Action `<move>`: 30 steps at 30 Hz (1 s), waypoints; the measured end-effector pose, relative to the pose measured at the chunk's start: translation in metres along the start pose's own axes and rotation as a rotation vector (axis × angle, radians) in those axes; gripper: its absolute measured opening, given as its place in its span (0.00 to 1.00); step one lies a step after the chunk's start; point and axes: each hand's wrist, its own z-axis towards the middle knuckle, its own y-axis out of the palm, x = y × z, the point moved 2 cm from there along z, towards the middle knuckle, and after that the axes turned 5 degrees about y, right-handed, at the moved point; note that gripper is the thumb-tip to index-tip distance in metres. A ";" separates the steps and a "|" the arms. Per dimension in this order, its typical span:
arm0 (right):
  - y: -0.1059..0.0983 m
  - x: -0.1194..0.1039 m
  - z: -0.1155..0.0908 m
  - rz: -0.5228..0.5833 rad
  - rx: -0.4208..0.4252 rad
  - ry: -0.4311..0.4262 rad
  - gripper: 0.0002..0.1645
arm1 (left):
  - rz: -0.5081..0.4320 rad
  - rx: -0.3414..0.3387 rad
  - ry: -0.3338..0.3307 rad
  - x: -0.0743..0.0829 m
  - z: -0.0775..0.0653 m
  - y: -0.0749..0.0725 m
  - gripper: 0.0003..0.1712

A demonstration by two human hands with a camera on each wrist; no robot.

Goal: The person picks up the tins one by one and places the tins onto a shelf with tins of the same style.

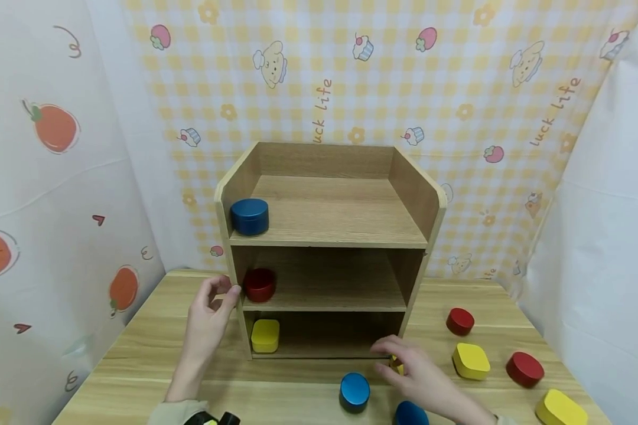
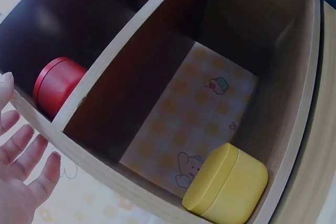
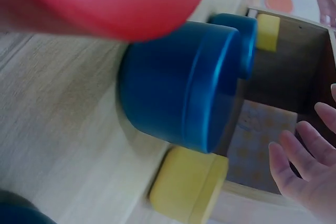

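Note:
My left hand (image 1: 204, 330) is beside the left panel of a three-level wooden shelf (image 1: 326, 242), thumb and fingers loosely bent with nothing held. Whether it touches the panel edge I cannot tell. Down the shelf's left side stand a round blue tin (image 1: 250, 217) on top, a round red tin (image 2: 59, 85) in the middle and a squarish yellow tin (image 2: 228, 184) at the bottom. Over the tabletop by the shelf's lower right corner, my right hand (image 1: 414, 378) holds nothing, its fingers spread. It partly hides another yellow tin (image 3: 189, 182). Left of it is a blue tin (image 1: 354, 392).
A second blue tin (image 1: 410, 414) sits at the front edge of view. Further right on the wooden table (image 1: 292, 389) are red tins (image 1: 459, 321) and yellow tins (image 1: 471, 361). A patterned cloth (image 1: 308, 71) hangs behind the shelf, with white cloth on both sides.

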 end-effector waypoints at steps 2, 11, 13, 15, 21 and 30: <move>0.004 0.002 0.003 0.029 -0.045 0.023 0.11 | -0.030 0.017 -0.003 0.000 0.001 0.001 0.14; 0.020 0.006 0.013 0.106 -0.157 0.047 0.16 | -0.090 0.074 -0.051 -0.001 0.003 0.003 0.14; 0.022 0.008 0.015 0.120 -0.185 0.064 0.17 | -0.097 0.079 -0.057 -0.002 0.003 0.003 0.14; 0.024 0.010 0.016 0.138 -0.220 0.083 0.19 | -0.106 0.083 -0.057 -0.003 0.003 0.004 0.14; 0.028 0.017 0.021 0.202 -0.312 0.137 0.25 | -0.132 0.097 -0.056 -0.004 0.005 0.005 0.13; 0.040 0.026 0.024 0.162 -0.437 0.199 0.31 | -0.186 0.085 -0.052 -0.008 0.007 0.005 0.13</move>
